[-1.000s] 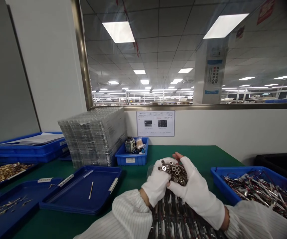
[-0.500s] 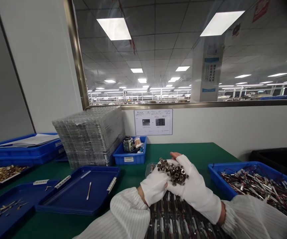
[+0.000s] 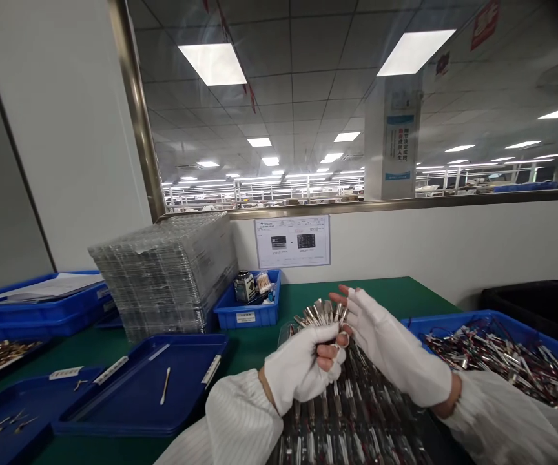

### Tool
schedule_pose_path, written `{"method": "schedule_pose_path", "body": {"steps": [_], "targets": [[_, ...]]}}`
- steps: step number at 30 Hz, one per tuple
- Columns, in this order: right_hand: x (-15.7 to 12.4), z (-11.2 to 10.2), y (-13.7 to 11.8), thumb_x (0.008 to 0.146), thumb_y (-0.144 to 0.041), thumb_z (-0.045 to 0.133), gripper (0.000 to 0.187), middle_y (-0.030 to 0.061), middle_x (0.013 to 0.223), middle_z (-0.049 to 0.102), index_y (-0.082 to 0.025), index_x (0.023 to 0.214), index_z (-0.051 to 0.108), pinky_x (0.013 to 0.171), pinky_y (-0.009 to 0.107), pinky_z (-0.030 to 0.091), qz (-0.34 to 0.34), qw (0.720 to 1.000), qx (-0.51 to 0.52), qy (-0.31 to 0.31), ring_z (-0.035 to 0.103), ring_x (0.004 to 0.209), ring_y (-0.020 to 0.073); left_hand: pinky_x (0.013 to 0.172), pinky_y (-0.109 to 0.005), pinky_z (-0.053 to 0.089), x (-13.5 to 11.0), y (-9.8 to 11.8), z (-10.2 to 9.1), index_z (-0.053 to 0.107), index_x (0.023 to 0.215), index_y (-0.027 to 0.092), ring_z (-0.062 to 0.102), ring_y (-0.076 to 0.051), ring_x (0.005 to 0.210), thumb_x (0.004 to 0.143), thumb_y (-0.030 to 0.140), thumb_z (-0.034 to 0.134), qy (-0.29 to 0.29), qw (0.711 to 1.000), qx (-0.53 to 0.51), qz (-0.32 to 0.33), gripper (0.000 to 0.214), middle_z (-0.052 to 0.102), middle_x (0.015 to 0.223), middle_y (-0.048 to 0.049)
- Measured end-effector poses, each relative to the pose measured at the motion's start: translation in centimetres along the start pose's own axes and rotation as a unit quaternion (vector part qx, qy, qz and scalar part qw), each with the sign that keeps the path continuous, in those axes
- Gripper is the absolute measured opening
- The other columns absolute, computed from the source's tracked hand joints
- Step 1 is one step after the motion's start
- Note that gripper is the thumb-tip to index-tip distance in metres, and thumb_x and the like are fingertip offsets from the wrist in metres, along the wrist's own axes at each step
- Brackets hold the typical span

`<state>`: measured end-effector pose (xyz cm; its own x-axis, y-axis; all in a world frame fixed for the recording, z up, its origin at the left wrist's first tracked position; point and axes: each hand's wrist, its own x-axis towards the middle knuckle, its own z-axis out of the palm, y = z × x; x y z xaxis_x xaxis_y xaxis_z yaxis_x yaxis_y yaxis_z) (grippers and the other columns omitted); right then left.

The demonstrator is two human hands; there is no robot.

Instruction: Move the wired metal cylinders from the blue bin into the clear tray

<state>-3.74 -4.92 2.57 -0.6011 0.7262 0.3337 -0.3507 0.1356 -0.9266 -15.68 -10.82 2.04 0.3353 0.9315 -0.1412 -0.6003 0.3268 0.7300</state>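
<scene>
My left hand [image 3: 303, 365], in a white glove with bare fingertips, is closed around a bundle of small silvery metal cylinders [image 3: 321, 312]. Their bright ends fan out above the fist. Beside the bundle, my right hand [image 3: 388, 345], gloved the same way, has its fingers stretched out and reaches close to the cylinders' right side. Whether it touches them I cannot tell. Below both hands lies a clear plastic tray filled with rows of slim metal parts [image 3: 341, 423] with white and red wires. The hands cover part of its far end.
At right stands a blue bin [image 3: 417, 326] heaped with wired metal parts. Left are a blue tray [image 3: 128, 387] with a cotton swab [image 3: 165, 386], another tray with small pieces [image 3: 5, 426], and stacked clear trays [image 3: 172, 271]. A small blue box [image 3: 245, 316] holds a bottle and swabs.
Both hands were cupped together under the cylinders, whose ends faced me. Now the left hand grips the bundle, turned more upright, and the right hand has opened away to the right.
</scene>
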Motion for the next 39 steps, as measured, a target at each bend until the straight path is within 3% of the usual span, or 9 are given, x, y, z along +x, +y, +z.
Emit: {"method": "schedule_pose_path", "body": {"steps": [3,7,10,13,17,20,26,32,39], "targets": [[0.5,-0.9,-0.4,0.079,-0.052,0.022,0.050,0.0102,0.115,0.045,-0.020,0.116,0.035,0.078,0.036,0.043,0.096,0.988,0.121,-0.017,0.051,0.092,0.0200,0.033,-0.008,0.022,-0.1,0.3,0.0,0.048,0.079,0.008,0.029,0.002,0.039,0.075,0.013,0.043,-0.022,0.997,-0.057,-0.039,0.008,0.039,0.059,0.0031],[0.3,-1.0,-0.5,0.077,-0.053,0.025,0.050,0.0104,0.108,0.048,-0.020,0.112,0.037,0.058,0.030,0.047,0.125,0.986,0.108,-0.012,0.054,0.066,0.0153,0.036,-0.010,0.025,0.2,-0.1,-0.3,0.048,0.086,0.008,0.034,0.000,0.043,0.072,0.008,0.043,-0.007,0.999,-0.025,-0.033,0.015,0.044,0.070,-0.0002],[0.1,-0.5,-0.1,0.075,-0.046,0.041,0.045,0.0027,0.073,0.056,-0.021,0.111,0.037,0.043,0.024,0.041,0.125,0.989,0.080,-0.020,0.044,0.043,0.0095,0.037,-0.011,0.026,0.3,-0.4,-0.5,0.050,0.086,0.009,0.037,-0.001,0.046,0.072,0.009,0.044,0.005,0.999,0.032,-0.039,0.016,0.046,0.073,-0.0023],[0.2,-0.5,0.8,0.070,-0.031,0.054,0.042,-0.0055,0.049,0.046,-0.019,0.108,0.039,0.033,0.019,0.030,0.124,0.990,0.057,-0.024,0.034,0.033,0.0058,0.039,-0.012,0.028,0.3,-0.6,-0.6,0.052,0.084,0.010,0.039,-0.002,0.048,0.070,0.009,0.047,0.018,0.996,0.079,-0.048,0.015,0.048,0.075,-0.0037],[0.6,-1.0,1.3,0.067,-0.017,0.051,0.028,0.0001,0.064,0.054,-0.015,0.095,0.045,0.034,0.020,0.032,0.141,0.986,0.085,-0.010,0.042,0.035,0.0066,0.041,-0.013,0.030,0.4,-0.7,-0.8,0.054,0.077,0.006,0.040,-0.002,0.049,0.070,0.009,0.046,0.027,0.994,0.092,-0.055,0.011,0.047,0.069,-0.0033],[0.4,-1.3,0.8,0.072,-0.024,0.045,0.023,0.0035,0.081,0.057,-0.017,0.094,0.046,0.038,0.023,0.037,0.158,0.978,0.130,-0.028,0.046,0.038,0.0072,0.042,-0.013,0.030,0.4,-0.8,-0.8,0.055,0.076,0.005,0.042,-0.003,0.050,0.070,0.008,0.046,0.032,0.993,0.106,-0.046,0.011,0.048,0.071,-0.0038],[0.0,-0.9,0.6,0.074,-0.038,0.045,0.031,-0.0014,0.051,0.053,-0.016,0.095,0.046,0.031,0.020,0.031,0.145,0.984,0.075,-0.072,0.042,0.031,0.0086,0.042,-0.015,0.032,0.2,-1.1,-0.5,0.054,0.085,0.010,0.044,-0.003,0.050,0.071,0.010,0.047,0.026,0.986,0.160,-0.032,0.016,0.052,0.076,-0.0053],[0.4,-1.1,0.8,0.069,-0.023,0.050,0.027,0.0063,0.078,0.059,-0.014,0.095,0.047,0.031,0.021,0.036,0.154,0.986,0.070,-0.011,0.047,0.034,0.0074,0.043,-0.017,0.034,0.2,-1.1,-0.5,0.054,0.079,0.010,0.045,-0.005,0.051,0.069,0.008,0.048,0.034,0.983,0.178,-0.039,0.011,0.054,0.079,-0.0075],[0.1,-1.3,1.2,0.071,-0.038,0.049,0.038,0.0067,0.086,0.059,-0.018,0.103,0.044,0.028,0.021,0.035,0.151,0.983,0.071,-0.072,0.047,0.031,0.0076,0.043,-0.017,0.035,0.1,-1.3,-0.4,0.053,0.078,0.012,0.045,-0.005,0.050,0.068,0.011,0.050,0.023,0.977,0.207,-0.031,0.010,0.054,0.078,-0.0056]]}}
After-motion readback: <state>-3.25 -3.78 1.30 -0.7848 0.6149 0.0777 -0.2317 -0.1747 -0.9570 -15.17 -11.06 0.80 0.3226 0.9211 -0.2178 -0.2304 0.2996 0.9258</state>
